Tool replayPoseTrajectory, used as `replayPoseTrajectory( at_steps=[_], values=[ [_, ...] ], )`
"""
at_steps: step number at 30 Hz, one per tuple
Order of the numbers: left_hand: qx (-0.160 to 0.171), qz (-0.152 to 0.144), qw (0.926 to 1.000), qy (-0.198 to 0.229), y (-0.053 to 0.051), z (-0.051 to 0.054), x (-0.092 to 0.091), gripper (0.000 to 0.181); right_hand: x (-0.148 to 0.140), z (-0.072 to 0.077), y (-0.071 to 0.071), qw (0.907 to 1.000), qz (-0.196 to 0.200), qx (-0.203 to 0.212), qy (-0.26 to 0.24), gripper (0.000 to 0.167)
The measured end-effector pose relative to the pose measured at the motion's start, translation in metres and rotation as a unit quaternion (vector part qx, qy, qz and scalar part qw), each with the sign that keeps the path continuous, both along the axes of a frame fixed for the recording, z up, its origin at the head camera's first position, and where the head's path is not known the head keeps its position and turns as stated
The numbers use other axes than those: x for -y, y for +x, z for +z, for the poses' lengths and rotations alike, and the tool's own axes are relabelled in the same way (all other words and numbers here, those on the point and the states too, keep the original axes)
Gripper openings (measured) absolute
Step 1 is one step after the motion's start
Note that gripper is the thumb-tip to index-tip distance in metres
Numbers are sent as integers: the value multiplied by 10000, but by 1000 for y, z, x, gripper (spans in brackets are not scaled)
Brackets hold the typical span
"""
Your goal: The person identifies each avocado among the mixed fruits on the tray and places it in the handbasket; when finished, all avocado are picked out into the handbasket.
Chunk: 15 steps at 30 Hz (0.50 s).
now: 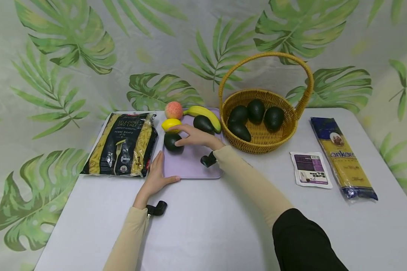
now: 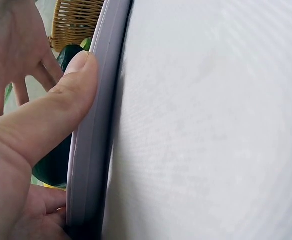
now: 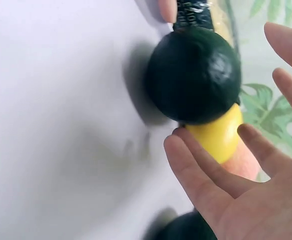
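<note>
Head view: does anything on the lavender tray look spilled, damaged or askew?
Nothing stands out: the tray appears straight, the banana, lemon, peach and nearer avocado show no visible damage, and no spill shows.

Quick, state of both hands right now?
Left hand: open, resting against a corner of the lilac tray.
Right hand: open, holding nothing, near the avocado beside the lemon.

The tray point(image 1: 190, 165), pale lilac with rounded corners and a low rim, lies flat; the left hand point(image 1: 157, 176) touches its near left corner, thumb along the near rim. The avocado point(image 1: 171, 143), dark green, glossy and whole, lies at the tray's left side, the spread fingers of the right hand point(image 1: 197, 137) close to it.
</note>
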State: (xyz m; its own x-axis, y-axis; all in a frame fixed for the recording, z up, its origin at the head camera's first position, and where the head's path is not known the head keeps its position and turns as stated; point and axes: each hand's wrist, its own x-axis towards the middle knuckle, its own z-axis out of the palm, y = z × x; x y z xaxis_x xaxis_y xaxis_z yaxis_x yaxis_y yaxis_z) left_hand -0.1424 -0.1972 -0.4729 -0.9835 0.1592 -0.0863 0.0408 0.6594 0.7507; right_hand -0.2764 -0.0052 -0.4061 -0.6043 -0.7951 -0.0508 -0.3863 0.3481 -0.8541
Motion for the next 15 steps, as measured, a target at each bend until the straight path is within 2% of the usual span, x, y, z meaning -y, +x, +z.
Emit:
replayPoseTrajectory(
  at_steps=[4, 6, 11, 15],
  values=[
    [-3, -9, 10000, -35, -1, -1, 0, 111, 12, -3, 0, 9989, 101, -405, 214, 56],
    [-30, -17, 10000, -30, -1, -2, 1, 111, 18, -4, 1, 9980, 31, -497, 395, 56],
    [-263, -75, 9994, 227, 2, -4, 1, 115, 30, -11, 3, 9926, -468, -434, 1032, 53],
    [-426, -104, 9983, 393, 4, -3, 1, 118, 33, -16, 4, 9910, -701, -481, 1030, 48]
  ],
)
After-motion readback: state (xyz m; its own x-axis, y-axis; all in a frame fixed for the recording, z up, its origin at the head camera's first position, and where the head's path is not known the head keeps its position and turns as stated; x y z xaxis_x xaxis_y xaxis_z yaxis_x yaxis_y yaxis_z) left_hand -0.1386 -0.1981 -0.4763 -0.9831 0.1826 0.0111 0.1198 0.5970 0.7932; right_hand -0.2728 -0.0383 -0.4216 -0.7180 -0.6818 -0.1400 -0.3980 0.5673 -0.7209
